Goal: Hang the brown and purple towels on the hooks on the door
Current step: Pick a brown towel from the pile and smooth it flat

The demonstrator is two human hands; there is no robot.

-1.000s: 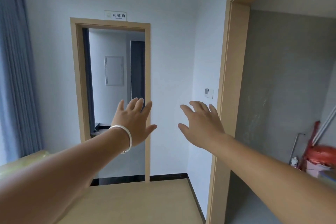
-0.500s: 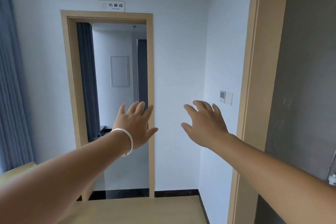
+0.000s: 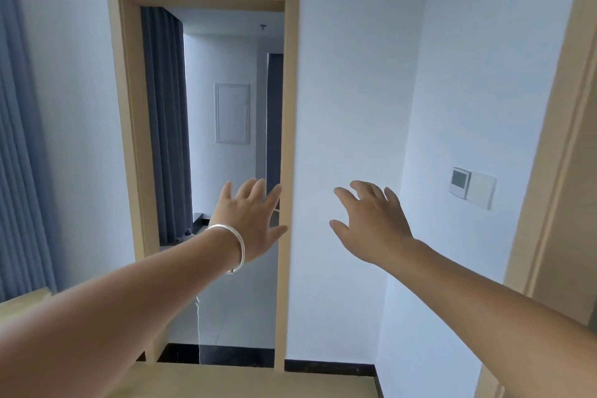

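Both hands — left [image 3: 250,219], right [image 3: 371,223] — outstretched, fingers spread, empty.

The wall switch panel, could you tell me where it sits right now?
In the head view the wall switch panel is on the white wall at right, between the right hand and the wooden door frame at the right edge.

A pale wood-toned floor [image 3: 258,381] fills the bottom centre of the frame — bare boards as far as can be seen. A black skirting strip [image 3: 326,367] runs along its far edge, lower centre, and beyond the doorway lies a lighter, greyish floor [image 3: 239,310].
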